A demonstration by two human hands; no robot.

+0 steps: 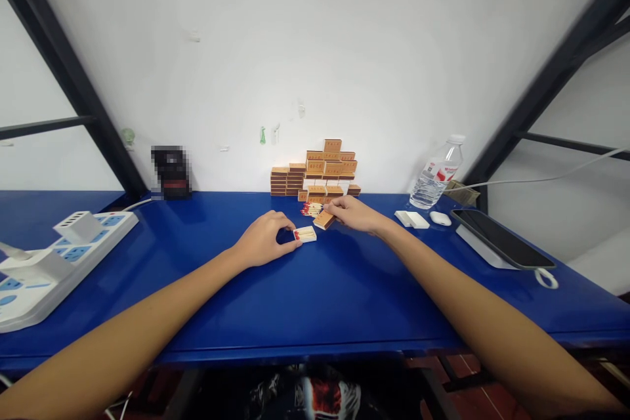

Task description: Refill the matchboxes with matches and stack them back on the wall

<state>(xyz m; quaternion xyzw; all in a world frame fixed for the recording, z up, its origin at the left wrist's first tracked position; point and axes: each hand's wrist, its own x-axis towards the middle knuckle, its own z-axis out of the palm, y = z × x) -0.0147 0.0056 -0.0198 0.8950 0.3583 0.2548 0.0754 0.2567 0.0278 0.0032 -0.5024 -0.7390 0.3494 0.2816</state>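
Observation:
My left hand (pixel 266 238) rests on the blue table (pixel 315 289), its curled fingers pinching the left end of a small open matchbox tray (pixel 306 233) with red-tipped matches in it. My right hand (pixel 350 212) lies just right of it, fingers closed over a brown matchbox sleeve (pixel 324 219). A small heap of loose matches (pixel 311 209) lies between the hands and the wall. Behind them a stack of several brown matchboxes (pixel 319 176) stands against the white wall.
A white power strip (pixel 54 256) with a charger lies at the left. A dark blurred object (pixel 170 172) stands by the wall. At the right are a water bottle (pixel 437 174), white small cases (pixel 412 219), a white earbud case (pixel 440 218) and a phone on a stand (pixel 502 239).

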